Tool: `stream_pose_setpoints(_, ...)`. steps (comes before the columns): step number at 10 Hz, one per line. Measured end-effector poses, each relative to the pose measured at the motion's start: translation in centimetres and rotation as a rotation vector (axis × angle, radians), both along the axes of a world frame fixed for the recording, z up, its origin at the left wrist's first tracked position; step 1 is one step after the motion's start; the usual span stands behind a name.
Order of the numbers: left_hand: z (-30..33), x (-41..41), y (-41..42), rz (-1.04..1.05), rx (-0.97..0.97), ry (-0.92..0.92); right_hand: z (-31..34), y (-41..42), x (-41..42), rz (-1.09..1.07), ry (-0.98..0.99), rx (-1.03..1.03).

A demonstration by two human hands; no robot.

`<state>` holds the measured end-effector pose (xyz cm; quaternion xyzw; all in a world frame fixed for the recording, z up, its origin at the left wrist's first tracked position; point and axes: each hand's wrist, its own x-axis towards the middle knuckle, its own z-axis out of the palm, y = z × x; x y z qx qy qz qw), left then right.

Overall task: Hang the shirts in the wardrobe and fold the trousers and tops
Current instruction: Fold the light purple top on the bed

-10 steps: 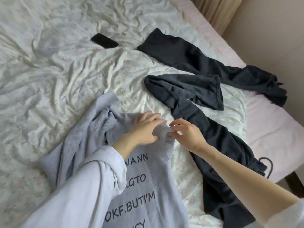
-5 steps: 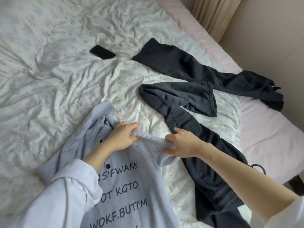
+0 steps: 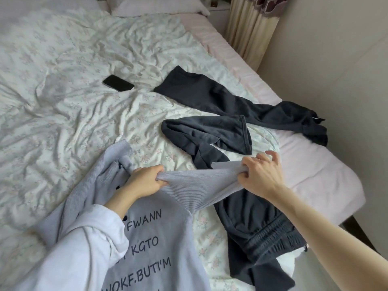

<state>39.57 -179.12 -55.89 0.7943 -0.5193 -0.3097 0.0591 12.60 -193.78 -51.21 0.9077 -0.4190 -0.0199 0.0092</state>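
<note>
Pale lilac ribbed-knit top [image 3: 168, 234] with dark printed lettering lies front-up on the crumpled floral bed sheet [image 3: 63, 106]; its ribbed sleeve [image 3: 195, 185] is stretched taut between both hands, long axis running left-right; left hand [image 3: 144, 181] has fingers curled round the sleeve's shoulder end, right hand [image 3: 260, 175] bunches the cuff end with thumb and inner fingers, outer fingers spread loose. Likely next is folding the sleeve across the chest, so the right hand carries it leftward; dark fleecy trousers [image 3: 252, 223] with elastic waistband lie just right, under the sleeve; black phone [image 3: 118, 83] well apart.
</note>
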Motion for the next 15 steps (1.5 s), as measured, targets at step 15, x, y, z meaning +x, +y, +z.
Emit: stream_pose_setpoints(15, -4.2, 13.2, 20.5, 1.023, 0.194, 1.044, -13.6, 20.4, 11.8, 0.107, -0.096, 0.629)
